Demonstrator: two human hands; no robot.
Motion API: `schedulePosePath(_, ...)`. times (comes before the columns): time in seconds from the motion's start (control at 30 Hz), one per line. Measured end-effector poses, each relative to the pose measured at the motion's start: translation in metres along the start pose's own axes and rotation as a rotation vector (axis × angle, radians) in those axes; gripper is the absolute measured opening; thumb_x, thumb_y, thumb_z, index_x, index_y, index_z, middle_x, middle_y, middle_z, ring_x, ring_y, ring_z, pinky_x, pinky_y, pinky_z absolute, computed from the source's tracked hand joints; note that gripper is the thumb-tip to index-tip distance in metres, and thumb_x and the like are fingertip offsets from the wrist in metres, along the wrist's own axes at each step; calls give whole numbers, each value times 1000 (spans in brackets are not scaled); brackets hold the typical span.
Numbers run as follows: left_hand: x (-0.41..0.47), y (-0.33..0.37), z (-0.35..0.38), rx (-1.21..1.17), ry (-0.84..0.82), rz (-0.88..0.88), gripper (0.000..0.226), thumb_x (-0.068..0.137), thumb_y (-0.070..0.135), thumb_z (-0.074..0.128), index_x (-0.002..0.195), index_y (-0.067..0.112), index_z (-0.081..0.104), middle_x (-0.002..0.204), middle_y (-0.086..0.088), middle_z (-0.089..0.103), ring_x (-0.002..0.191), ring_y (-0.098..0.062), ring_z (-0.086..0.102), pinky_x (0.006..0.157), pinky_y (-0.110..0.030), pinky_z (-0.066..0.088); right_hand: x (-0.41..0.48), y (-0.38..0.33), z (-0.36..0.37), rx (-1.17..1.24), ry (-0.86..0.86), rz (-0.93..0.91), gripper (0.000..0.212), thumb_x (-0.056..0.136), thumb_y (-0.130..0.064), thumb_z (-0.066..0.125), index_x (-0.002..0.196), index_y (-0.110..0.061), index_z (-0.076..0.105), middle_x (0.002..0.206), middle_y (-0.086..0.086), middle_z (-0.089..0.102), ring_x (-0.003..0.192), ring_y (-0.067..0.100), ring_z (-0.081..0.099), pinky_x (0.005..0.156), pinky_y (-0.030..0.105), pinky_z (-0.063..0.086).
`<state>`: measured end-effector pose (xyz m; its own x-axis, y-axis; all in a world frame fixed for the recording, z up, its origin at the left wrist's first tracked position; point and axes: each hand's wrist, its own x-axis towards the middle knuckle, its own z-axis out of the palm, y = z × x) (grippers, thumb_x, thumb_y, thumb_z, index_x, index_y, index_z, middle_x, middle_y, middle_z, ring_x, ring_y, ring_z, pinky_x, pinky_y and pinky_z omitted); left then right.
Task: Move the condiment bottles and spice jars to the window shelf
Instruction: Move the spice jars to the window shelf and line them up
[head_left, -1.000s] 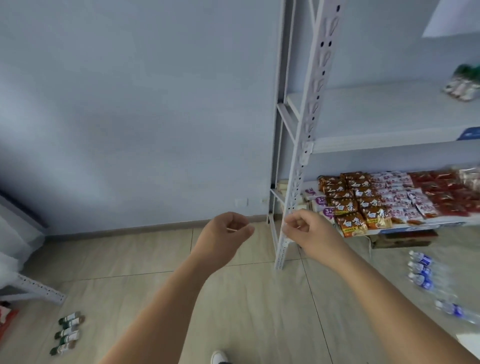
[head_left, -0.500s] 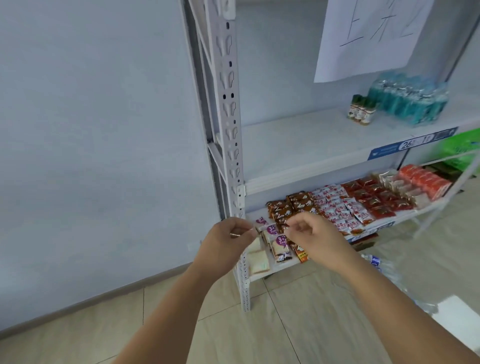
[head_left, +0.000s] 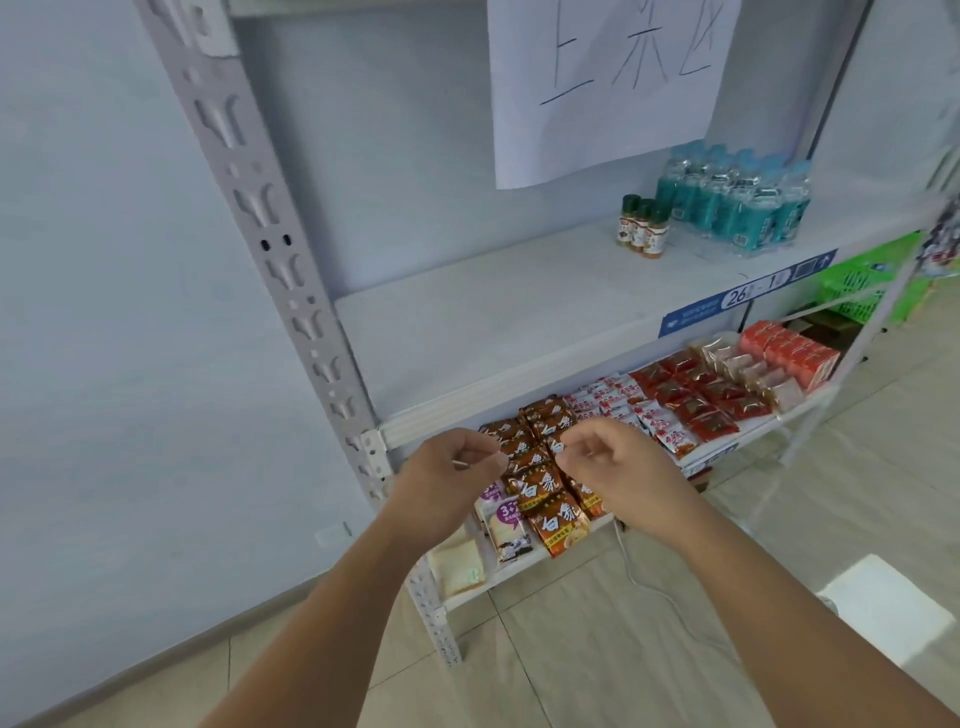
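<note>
Three small spice jars (head_left: 642, 228) with green caps and orange labels stand in a row on the white middle shelf (head_left: 519, 322), next to a shrink-wrapped pack of teal water bottles (head_left: 737, 202). My left hand (head_left: 452, 478) and my right hand (head_left: 618, 467) hover close together below that shelf's front edge, over the snack packets. Both have their fingers curled in. A thin pale stick (head_left: 475, 461) is pinched between my left thumb and fingers. My right hand holds nothing I can see. The jars are far from both hands.
A grey slotted upright (head_left: 291, 291) frames the rack's left side. Snack packets (head_left: 550, 483) fill the low shelf. A paper sign (head_left: 597, 78) hangs above. A green basket (head_left: 857, 286) sits at the right. A white cable (head_left: 654, 582) trails over the tiled floor.
The view has swung right and up from the wall and floor to the shelf rack; the small bottles on the floor have left view. Both hands stay together, curled as before.
</note>
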<state>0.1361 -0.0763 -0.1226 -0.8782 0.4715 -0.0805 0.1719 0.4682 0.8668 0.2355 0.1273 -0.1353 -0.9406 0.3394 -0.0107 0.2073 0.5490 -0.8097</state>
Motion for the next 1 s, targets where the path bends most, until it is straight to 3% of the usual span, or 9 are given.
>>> schedulePosePath(0.13, 28, 30, 45, 6, 18, -4, 11, 92, 40, 71, 102, 35, 71, 96, 15, 73, 90, -6, 70, 75, -21, 50, 21, 32, -47, 7, -13, 14, 24, 95, -43, 67, 117, -35, 66, 109, -18, 66, 103, -1, 62, 89, 26, 53)
schedulePosePath(0.27, 48, 50, 88, -13, 24, -14, 16, 93, 41, 70, 108, 34, 71, 99, 16, 72, 92, -5, 70, 77, -21, 51, 42, 60, -92, -9, -21, 2, 23, 95, -42, 68, 117, -35, 66, 107, -18, 65, 101, -1, 62, 84, 23, 51)
schedulePosePath(0.47, 77, 68, 124, 49, 31, -58, 19, 94, 46, 67, 109, 36, 69, 101, 21, 71, 93, 1, 67, 69, -14, 47, 80, 83, -130, -30, -56, 0, 25, 95, -44, 66, 118, -35, 65, 110, -19, 66, 104, 1, 62, 92, 31, 54)
schedulePosePath(0.57, 107, 78, 127, 21, 59, -39, 13, 94, 41, 68, 106, 35, 70, 96, 16, 73, 86, -11, 72, 65, -18, 55, 107, 87, -140, -22, -52, -12, 24, 95, -43, 66, 117, -34, 65, 109, -19, 65, 103, -1, 61, 92, 29, 53)
schedulePosePath(0.7, 153, 93, 126, 42, 73, -6, 13, 95, 41, 68, 107, 35, 69, 97, 18, 73, 85, -5, 72, 65, -21, 56, 145, 92, -153, -8, -29, -18, 23, 95, -42, 68, 116, -34, 66, 109, -19, 65, 102, -1, 62, 87, 26, 53)
schedulePosePath(0.83, 199, 106, 127, 32, 67, 17, 17, 95, 43, 67, 110, 34, 69, 99, 16, 73, 91, -4, 70, 76, -21, 54, 183, 98, -171, -14, -3, -20, 21, 94, -43, 67, 114, -37, 66, 110, -18, 66, 103, -1, 62, 89, 27, 52)
schedulePosePath(1.0, 239, 118, 139, 39, 47, 23, 16, 95, 41, 68, 110, 33, 69, 99, 15, 73, 87, -8, 71, 65, -19, 50, 223, 107, -194, 10, 63, -27, 20, 95, -37, 69, 114, -32, 68, 107, -18, 66, 100, -6, 59, 81, 19, 48)
